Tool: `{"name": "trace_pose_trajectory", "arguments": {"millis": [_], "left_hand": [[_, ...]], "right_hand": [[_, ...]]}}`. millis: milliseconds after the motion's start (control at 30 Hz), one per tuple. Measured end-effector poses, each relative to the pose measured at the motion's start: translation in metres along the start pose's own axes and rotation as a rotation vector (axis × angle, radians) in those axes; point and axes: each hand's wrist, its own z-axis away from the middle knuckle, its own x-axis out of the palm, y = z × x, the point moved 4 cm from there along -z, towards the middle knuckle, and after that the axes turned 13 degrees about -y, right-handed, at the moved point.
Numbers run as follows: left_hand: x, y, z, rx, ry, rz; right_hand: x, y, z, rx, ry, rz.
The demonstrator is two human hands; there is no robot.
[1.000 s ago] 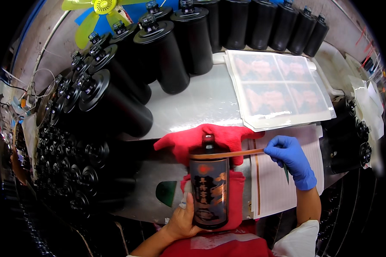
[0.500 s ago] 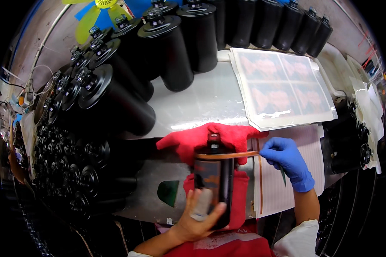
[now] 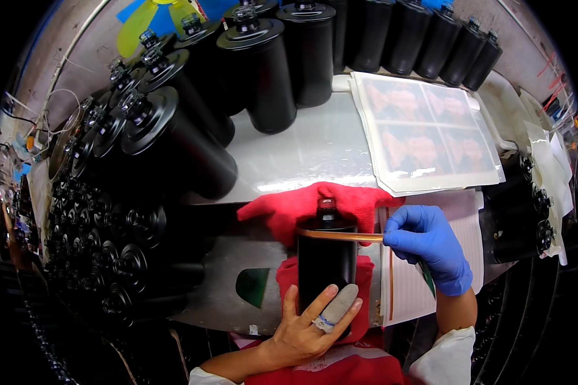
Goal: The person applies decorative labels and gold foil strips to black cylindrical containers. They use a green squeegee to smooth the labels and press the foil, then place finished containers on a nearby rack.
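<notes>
A black glass bottle [image 3: 326, 269] lies on a red cloth [image 3: 270, 213], neck pointing away from me. My left hand [image 3: 315, 324] holds its lower body, fingers curved over it and somewhat spread; one finger wears a grey finger cot with a bluish band. A narrow orange-gold strip [image 3: 350, 237] crosses the bottle just below its shoulder. Its right end is pinched between thumb and fingers of my blue-gloved right hand [image 3: 428, 247]. Below those fingers pokes a thin dark green piece [image 3: 426, 279], mostly hidden by the hand. The bottle's underside is out of sight.
A dark green half-round piece [image 3: 252, 287] lies left of the cloth. Lined sheets [image 3: 440, 282] bearing another orange strip [image 3: 391, 282] are at right, beneath a stack of printed sheets [image 3: 424, 135]. Large black bottles [image 3: 263, 80] stand behind; many smaller ones [image 3: 135, 260] crowd the left.
The bottle has turned, so its picture label no longer shows and plain black faces up. My left hand has shifted over onto its front. The strip's free stretch is slightly shorter.
</notes>
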Motion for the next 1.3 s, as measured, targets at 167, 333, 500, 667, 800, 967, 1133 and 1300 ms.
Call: {"name": "trace_pose_trajectory", "arguments": {"millis": [167, 333, 500, 667, 800, 967, 1133, 1300], "left_hand": [[0.002, 0.0, 0.0, -0.002, -0.021, -0.028], [0.006, -0.002, 0.008, -0.053, 0.057, 0.059], [0.027, -0.028, 0.033, 0.008, 0.263, 0.444], [0.012, -0.025, 0.037, -0.047, 0.197, 0.482], [-0.003, -0.006, 0.012, -0.012, 0.194, 0.268], [-0.002, -0.002, -0.002, -0.023, 0.028, 0.005], [0.005, -0.002, 0.003, -0.078, 0.024, 0.027], [0.013, -0.014, 0.014, -0.049, 0.114, 0.233]], "right_hand": [[-0.007, 0.004, -0.002, -0.004, 0.041, 0.003], [-0.012, 0.021, -0.016, 0.053, 0.067, 0.051], [0.014, 0.015, -0.027, 0.071, 0.012, 0.088], [0.021, 0.013, -0.029, 0.005, 0.008, 0.126], [0.018, 0.01, -0.025, 0.069, -0.033, 0.059], [0.016, 0.007, -0.024, 0.085, -0.081, 0.062], [0.014, 0.012, -0.028, 0.069, -0.059, 0.105], [0.011, 0.015, -0.03, 0.013, 0.028, 0.159]]}}
